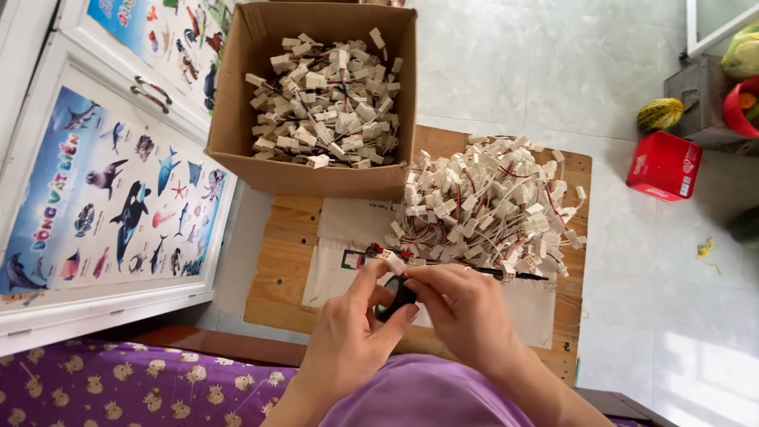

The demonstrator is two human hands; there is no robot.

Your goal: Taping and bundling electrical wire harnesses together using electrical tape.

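Tape roll (395, 299) pinched in left hand (348, 336); right hand (458, 304) fingers pressed on white connector (393, 261), close over table (277, 269) for control; loose pile (490, 205) within reach.

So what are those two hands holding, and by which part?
Both hands, left and right, pinch a small black roll by its rim; a white connector sits at the fingertips.

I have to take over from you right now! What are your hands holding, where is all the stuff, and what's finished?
Left hand: grips a black tape roll.
Right hand: pinches a white connector with red and black wires, just above the roll.
Loose pile of wired connectors: on the wooden board, right of the cardboard box.
Box is already heaped with connectors.
Left: the pile on the board is still big.
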